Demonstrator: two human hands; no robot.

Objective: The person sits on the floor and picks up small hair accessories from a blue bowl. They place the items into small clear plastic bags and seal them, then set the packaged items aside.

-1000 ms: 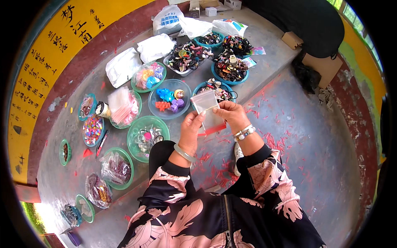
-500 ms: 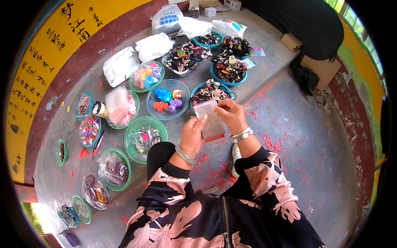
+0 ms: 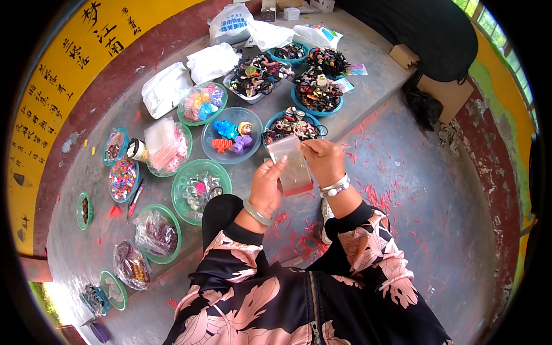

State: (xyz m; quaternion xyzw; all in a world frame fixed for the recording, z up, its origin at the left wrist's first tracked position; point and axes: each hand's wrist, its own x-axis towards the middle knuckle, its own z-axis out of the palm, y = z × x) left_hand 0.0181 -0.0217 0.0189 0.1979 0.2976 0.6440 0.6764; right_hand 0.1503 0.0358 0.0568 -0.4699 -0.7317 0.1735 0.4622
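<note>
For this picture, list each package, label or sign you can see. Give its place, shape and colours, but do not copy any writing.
Small clear plastic bag: held between both hands, rectangular, see-through.
White printed bag: top centre, bulging, blue markings.
White plastic bags: upper left on the floor, crumpled.
Yellow wall sign: left edge, dark brush characters.

Outdoor floor-level sorting spot: concrete ground (image 3: 414, 190), bowls of trinkets (image 3: 233, 138), painted wall (image 3: 52, 109)

clear plastic bag (image 3: 290, 164) lowered, hands (image 3: 267, 187) closer to lap
</note>
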